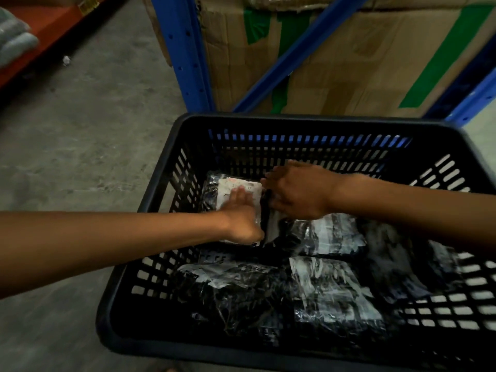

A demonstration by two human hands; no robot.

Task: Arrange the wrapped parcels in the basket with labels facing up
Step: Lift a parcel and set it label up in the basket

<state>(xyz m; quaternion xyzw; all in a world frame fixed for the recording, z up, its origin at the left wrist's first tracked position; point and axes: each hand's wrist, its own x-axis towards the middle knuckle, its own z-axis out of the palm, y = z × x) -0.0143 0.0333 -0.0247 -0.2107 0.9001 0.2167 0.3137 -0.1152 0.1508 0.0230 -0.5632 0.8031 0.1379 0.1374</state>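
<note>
Nearest, the black basket [161, 347] is seen from above, and two wrapped parcels, the front left parcel [236, 294] and the front right parcel [335, 291], are laid flat by its near wall. Behind them a middle parcel [330, 234] is lying, partly under the right hand [298, 194]. Whether the fingers of this hand are closed on anything cannot be told, because they are blurred. The left hand [241, 213] is laid flat, with straight fingers, on the labelled parcel [225, 185] in the far left corner, where its white label is turned upward. All parcels are covered in thin, shiny, wrinkled film, so they are judged to be light, soft and somewhat slippery; the film may be torn if pulled. A hold is better taken at two opposite edges of the packed body, not at loose film. Further away, a blue rack [185, 49] and a cardboard box [349, 63] are seen, with concrete floor [94, 130] at the left
</note>
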